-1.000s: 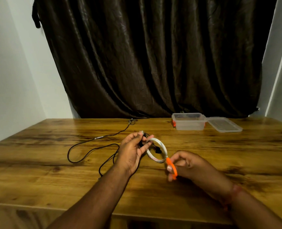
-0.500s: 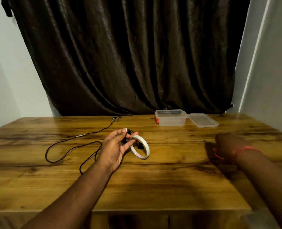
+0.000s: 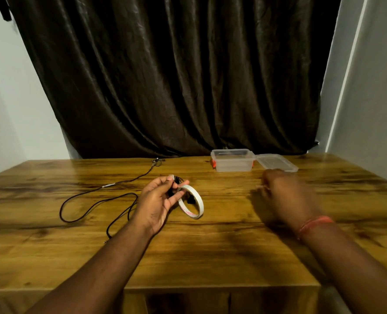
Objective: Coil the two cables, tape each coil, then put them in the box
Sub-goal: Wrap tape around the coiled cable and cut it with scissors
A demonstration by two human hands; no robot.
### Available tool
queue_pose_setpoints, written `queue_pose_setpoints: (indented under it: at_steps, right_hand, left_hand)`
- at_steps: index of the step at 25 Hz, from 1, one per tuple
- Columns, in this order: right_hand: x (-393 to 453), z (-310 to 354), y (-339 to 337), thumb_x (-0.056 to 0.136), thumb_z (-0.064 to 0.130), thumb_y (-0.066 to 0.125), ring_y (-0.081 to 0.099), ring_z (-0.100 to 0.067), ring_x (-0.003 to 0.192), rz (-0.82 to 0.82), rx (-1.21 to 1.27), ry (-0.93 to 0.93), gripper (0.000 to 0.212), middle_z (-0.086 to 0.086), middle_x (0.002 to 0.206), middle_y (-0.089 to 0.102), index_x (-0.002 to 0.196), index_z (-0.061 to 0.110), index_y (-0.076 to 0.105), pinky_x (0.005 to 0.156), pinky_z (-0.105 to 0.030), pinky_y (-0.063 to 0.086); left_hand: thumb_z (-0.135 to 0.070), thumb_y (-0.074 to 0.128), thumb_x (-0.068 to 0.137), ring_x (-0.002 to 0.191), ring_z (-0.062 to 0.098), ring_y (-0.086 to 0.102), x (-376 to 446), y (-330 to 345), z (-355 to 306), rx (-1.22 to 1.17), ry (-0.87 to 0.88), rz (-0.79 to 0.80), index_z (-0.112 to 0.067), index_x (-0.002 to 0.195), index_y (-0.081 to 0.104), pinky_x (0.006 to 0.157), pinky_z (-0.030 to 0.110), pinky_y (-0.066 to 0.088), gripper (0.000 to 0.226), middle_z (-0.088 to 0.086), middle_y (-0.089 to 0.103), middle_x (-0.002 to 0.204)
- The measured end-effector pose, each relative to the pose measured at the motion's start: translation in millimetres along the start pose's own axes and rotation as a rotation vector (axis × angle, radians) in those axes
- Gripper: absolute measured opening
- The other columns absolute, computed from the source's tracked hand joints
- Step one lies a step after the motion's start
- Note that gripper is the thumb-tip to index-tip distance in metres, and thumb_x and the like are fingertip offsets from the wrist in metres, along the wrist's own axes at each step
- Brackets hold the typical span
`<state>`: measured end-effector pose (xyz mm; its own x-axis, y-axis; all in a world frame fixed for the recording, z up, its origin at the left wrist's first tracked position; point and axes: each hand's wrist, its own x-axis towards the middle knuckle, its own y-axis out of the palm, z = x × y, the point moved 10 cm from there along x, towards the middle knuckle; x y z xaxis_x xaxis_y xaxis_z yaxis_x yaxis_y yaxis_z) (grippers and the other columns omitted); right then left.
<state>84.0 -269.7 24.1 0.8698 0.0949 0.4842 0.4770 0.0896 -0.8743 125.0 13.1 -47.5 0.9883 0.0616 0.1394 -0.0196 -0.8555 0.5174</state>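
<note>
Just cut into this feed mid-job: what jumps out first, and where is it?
The left hand, raised over the middle of the wooden table, holds a white tape roll together with a small bundle of black cable. Another black cable sprawls uncoiled to its left. Against the dark curtain at the far edge sits the clear plastic box, its lid lying beside it.

A wooden table (image 3: 210,257) stretched out before me, its grain streaked dark. Behind its far edge hung a dark, creased curtain (image 3: 176,75), with pale walls (image 3: 369,98) to the left and right of it.
</note>
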Motion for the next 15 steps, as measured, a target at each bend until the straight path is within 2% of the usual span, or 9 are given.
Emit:
queue_pose_setpoints:
  at_steps: [1, 3, 4, 6, 9, 11, 15]
  right_hand:
    - [-3, 26, 3, 0.094, 0.043, 0.054, 0.058, -0.015, 0.094, 0.005, 0.216, -0.041, 0.023, 0.006, 0.105, 0.059, 0.107, 0.025, 0.058, 0.082, -0.036, 0.051]
    - [-11, 79, 26, 0.095, 0.042, 0.055, 0.056, -0.008, 0.093, 0.157, 0.659, -0.051, 0.023, 0.010, 0.104, 0.059, 0.113, 0.029, 0.059, 0.083, -0.029, 0.049]
    - [-16, 102, 38, 0.095, 0.038, 0.057, 0.057, -0.005, 0.087, 0.214, 0.813, -0.061, 0.021, 0.009, 0.098, 0.063, 0.112, 0.028, 0.062, 0.078, -0.024, 0.048]
    - [-20, 128, 51, 0.096, 0.028, 0.059, 0.056, -0.002, 0.070, 0.236, 0.962, -0.096, 0.014, 0.003, 0.082, 0.066, 0.107, 0.026, 0.066, 0.066, -0.020, 0.044]
    - [-20, 123, 54, 0.094, 0.024, 0.062, 0.055, -0.004, 0.065, 0.246, 0.967, -0.115, 0.011, 0.005, 0.073, 0.065, 0.103, 0.028, 0.068, 0.063, -0.022, 0.044]
    - [-17, 105, 51, 0.093, 0.026, 0.063, 0.059, -0.008, 0.073, 0.231, 0.866, -0.103, 0.013, 0.007, 0.080, 0.067, 0.103, 0.031, 0.069, 0.066, -0.029, 0.046]
    - [-21, 61, 36, 0.091, 0.024, 0.065, 0.056, -0.009, 0.087, 0.121, 0.616, -0.112, 0.014, 0.013, 0.095, 0.062, 0.103, 0.029, 0.071, 0.073, -0.024, 0.042]
  left_hand:
    - [-0.003, 0.047, 0.099, 0.111, 0.038, 0.066, 0, 1, 1, 0.001, -0.001, 0.009, 0.000, 0.097, 0.059, 0.103, 0.053, 0.047, 0.013, 0.013, 0.060, 0.085]
    - [-0.003, 0.047, 0.099, 0.112, 0.038, 0.066, -1, 3, 1, 0.009, -0.003, 0.026, -0.001, 0.094, 0.059, 0.102, 0.052, 0.048, 0.014, 0.013, 0.059, 0.084]
    - [-0.004, 0.047, 0.099, 0.112, 0.038, 0.066, -2, 4, 2, 0.010, -0.002, 0.033, -0.002, 0.092, 0.059, 0.102, 0.051, 0.049, 0.014, 0.013, 0.058, 0.083]
    - [-0.004, 0.047, 0.100, 0.113, 0.038, 0.066, -3, 5, 1, 0.009, 0.005, 0.048, -0.003, 0.090, 0.059, 0.100, 0.051, 0.050, 0.015, 0.013, 0.058, 0.082]
    - [-0.005, 0.047, 0.100, 0.112, 0.038, 0.066, -4, 9, 1, 0.018, 0.007, 0.069, -0.003, 0.091, 0.058, 0.090, 0.049, 0.057, 0.014, 0.013, 0.058, 0.084]
    - [-0.006, 0.047, 0.100, 0.112, 0.036, 0.067, -5, 11, 3, 0.035, -0.011, 0.079, -0.003, 0.091, 0.057, 0.081, 0.049, 0.060, 0.014, 0.013, 0.059, 0.086]
    - [-0.006, 0.047, 0.100, 0.101, 0.033, 0.071, -3, 8, 3, 0.030, -0.026, 0.065, -0.004, 0.091, 0.058, 0.077, 0.056, 0.059, 0.015, 0.011, 0.060, 0.084]
